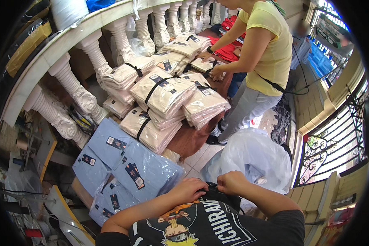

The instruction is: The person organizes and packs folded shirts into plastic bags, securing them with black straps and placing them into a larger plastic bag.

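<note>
My left hand (191,190) and my right hand (233,183) are close together in front of my body, both with curled fingers. Between them is some black fabric (212,191), which both hands grip; its exact kind is hidden by the hands and my shirt. Left of my hands lie folded light blue garments (151,158) in clear plastic with dark tags. A large, crumpled, translucent plastic bag (250,153) sits just beyond my right hand.
Beyond the blue garments, bundles of cream garments (164,92) tied with black strips are stacked on a brown surface (192,141). A co-worker in a yellow shirt (270,45) bends over them, hands on a bundle. A white balustrade (96,57) runs along the left; red garments (225,47) lie farther back.
</note>
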Demonstrator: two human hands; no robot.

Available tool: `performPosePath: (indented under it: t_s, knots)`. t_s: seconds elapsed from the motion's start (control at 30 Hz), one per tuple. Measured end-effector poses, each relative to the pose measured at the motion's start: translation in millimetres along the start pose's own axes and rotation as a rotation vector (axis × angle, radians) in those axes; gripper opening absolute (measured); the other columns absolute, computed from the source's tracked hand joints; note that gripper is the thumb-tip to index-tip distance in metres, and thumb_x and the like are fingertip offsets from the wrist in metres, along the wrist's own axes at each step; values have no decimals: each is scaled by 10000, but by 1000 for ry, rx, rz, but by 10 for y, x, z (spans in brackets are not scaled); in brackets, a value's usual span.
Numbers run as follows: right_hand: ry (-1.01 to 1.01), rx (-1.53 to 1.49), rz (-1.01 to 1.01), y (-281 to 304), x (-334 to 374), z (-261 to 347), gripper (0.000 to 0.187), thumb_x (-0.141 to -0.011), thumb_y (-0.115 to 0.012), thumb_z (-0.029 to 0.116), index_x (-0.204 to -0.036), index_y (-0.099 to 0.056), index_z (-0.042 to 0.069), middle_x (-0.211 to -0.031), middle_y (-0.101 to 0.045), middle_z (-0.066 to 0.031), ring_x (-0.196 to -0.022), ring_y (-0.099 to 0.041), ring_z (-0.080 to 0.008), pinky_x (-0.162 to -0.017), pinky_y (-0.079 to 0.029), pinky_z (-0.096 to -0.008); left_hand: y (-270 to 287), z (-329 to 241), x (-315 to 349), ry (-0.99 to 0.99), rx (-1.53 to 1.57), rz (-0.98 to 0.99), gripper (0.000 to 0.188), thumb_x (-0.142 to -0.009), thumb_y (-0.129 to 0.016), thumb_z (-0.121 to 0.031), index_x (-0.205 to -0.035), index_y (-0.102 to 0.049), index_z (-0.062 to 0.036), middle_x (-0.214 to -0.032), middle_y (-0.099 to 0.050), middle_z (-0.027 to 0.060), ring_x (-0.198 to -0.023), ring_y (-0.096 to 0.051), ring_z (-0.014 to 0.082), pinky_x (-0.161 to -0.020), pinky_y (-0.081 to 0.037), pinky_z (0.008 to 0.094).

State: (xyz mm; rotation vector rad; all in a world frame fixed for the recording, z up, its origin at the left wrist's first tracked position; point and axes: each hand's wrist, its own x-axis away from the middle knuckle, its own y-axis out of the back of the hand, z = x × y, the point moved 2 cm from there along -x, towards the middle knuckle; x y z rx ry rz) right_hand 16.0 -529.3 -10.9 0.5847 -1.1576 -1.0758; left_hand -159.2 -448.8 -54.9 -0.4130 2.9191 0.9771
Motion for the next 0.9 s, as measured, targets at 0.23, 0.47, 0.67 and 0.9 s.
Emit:
performPosePath:
  t_s: [0.23,0.47,0.67,0.9]
  knots:
    - [29,-41,-12,97,-174,-50,161,-690,-604,283,-715,-595,125,-651,-606,-91,-652,-602,-291,-582,-452,-412,73,62,-93,-54,-102,-112,180,-768,-613,-205,-927,-617,-121,-943,-604,41,-946,-529,249,-806,-388,377]
    - [20,118,160,162,-414,-145,204,-711,-575,301,-831,-620,142,-752,-637,-95,-716,-618,-288,-629,-475,-402,171,154,-298,83,-125,33,161,-755,-612,-201,-894,-597,-120,-896,-603,42,-906,-536,258,-754,-395,388]
    - [-19,361,574,40,-596,-343,305,-728,-568,293,-997,-609,153,-877,-638,-124,-815,-622,-284,-706,-482,-413,191,296,-371,40,-107,-32,158,-745,-619,-183,-885,-596,-112,-856,-608,50,-831,-557,257,-728,-412,385]
    - [71,208,421,258,-860,-404,310,-686,-544,312,-912,-661,134,-871,-631,-172,-838,-614,-295,-748,-472,-405,248,552,-469,107,-41,56,199,-762,-622,-258,-941,-611,-173,-871,-617,70,-903,-570,241,-804,-421,389]
